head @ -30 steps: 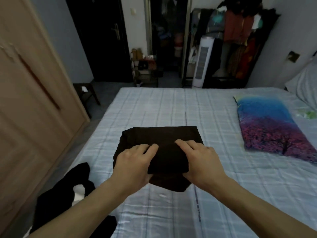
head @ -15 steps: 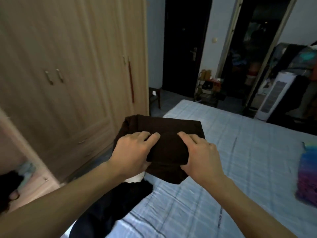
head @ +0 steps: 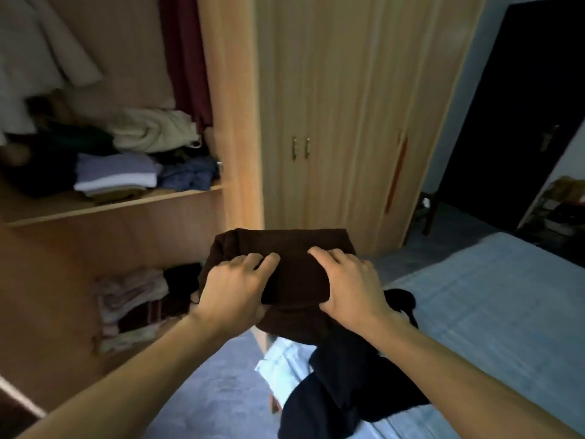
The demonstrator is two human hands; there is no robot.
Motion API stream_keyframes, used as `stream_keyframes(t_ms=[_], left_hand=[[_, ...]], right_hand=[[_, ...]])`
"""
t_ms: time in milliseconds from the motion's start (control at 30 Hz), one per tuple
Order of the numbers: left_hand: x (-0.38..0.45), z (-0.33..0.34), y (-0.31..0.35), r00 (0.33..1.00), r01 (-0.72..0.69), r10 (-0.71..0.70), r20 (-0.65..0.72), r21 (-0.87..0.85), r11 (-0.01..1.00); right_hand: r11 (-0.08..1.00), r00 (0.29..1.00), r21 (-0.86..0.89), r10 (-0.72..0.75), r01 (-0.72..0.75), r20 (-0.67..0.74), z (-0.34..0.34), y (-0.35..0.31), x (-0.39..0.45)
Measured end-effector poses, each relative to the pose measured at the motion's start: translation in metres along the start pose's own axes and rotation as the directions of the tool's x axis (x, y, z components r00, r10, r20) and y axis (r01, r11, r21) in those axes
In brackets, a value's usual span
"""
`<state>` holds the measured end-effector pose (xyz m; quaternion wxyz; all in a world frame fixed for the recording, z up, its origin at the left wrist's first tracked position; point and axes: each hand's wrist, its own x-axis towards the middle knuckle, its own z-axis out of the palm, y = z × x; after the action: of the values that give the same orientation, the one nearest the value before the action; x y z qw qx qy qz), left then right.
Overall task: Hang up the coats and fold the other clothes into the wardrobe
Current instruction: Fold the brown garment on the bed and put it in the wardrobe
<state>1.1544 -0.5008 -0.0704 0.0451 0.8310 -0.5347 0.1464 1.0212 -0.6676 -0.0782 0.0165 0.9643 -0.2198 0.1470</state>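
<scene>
Folded dark-brown garment [head: 285, 267] held mid-air between bed [head: 493, 312] & open wardrobe [head: 231, 122]. Left hand [head: 234, 293] & right hand [head: 351, 286] grip it, fingers curled over near edge. Step: stowing. Next, prob: carry left, set flat on shelf [head: 120, 204] w/o unfolding.

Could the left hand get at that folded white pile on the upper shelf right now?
Probably not at once. The wardrobe is open and nothing blocks the white pile, but the left hand and the right hand are both gripping the folded brown garment, so it must let go first.
</scene>
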Motion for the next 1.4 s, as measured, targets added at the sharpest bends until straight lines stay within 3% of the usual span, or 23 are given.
stream_keyframes(t_ms=[333,733,933,1167,1400], left_hand=[[-0.08,0.014,-0.203,0.958,0.288,-0.288,0.014,0.025,0.957],[-0.043,0.058,-0.34,0.831,0.508,-0.534,0.153,0.181,0.842],[-0.003,0.07,-0.395,0.824,0.522,-0.552,0.13,0.209,0.827],[0.019,0.141,-0.475,0.829,0.5,-0.517,0.212,0.134,0.856],[0.016,0.222,-0.565,0.767,0.53,-0.485,0.42,0.01,0.848]], right_hand=[[0.961,0.961,0.054,-0.273,0.271,0.045,0.057,-0.195,0.122],[0.851,0.864,0.23,-0.499,0.472,0.072,0.149,-0.28,0.281],[0.815,0.833,0.246,-0.551,0.525,0.046,0.172,-0.297,0.36],[0.843,0.83,0.216,-0.529,0.492,0.176,0.236,-0.327,0.415],[0.89,0.816,0.169,-0.455,0.423,0.357,0.306,-0.387,0.455]])
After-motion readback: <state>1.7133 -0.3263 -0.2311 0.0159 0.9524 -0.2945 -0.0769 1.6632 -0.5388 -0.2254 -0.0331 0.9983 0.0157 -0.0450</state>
